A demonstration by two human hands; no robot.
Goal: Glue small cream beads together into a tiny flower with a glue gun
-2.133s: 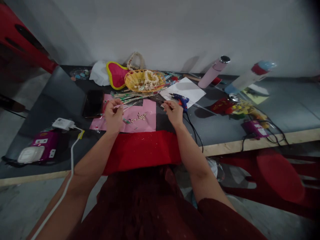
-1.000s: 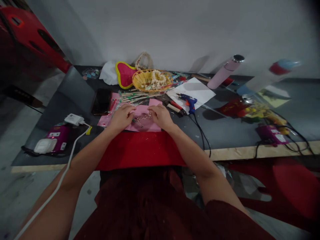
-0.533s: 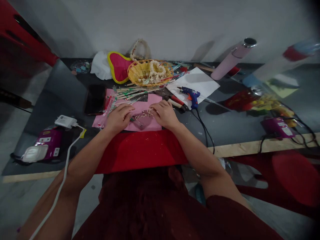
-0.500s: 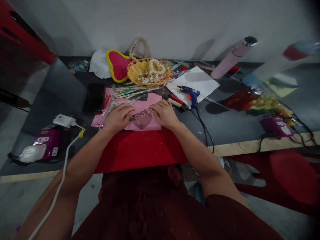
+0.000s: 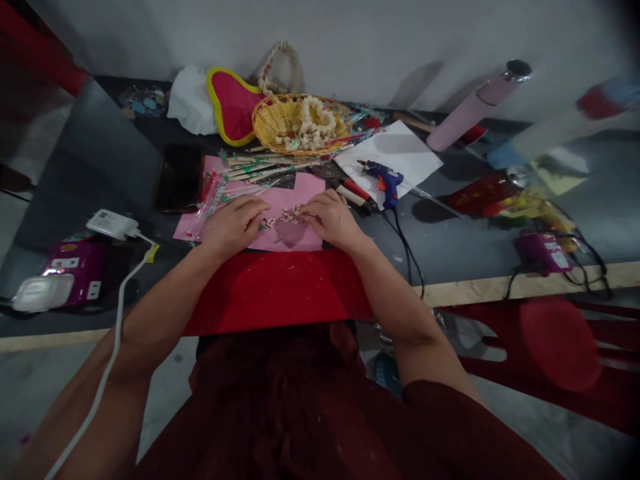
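A thin strand of small cream pieces (image 5: 286,216) stretches between my two hands, just over a pink sheet (image 5: 311,239). My left hand (image 5: 234,225) has its fingers bent and pinched at the strand's left end, where a bit of green shows. At the other end, the thumb and fingertips of my right hand (image 5: 330,217) are closed on the strand. Both sets of fingertips are partly hidden. Under my wrists lies a red cloth or board (image 5: 280,293) along the table's front edge.
Behind my hands are thin sticks (image 5: 270,165), a yellow basket (image 5: 270,127) with cream strands, and a red heart-like piece (image 5: 234,110). A blue glue gun (image 5: 385,179) and pliers (image 5: 355,193) lie right. A phone (image 5: 180,179) lies left; a pink flask (image 5: 475,107) stands behind.
The view has shifted slightly, so the table items sit a little differently. The strand between my hands looks more bunched toward the right hand. Both hands keep their grip.
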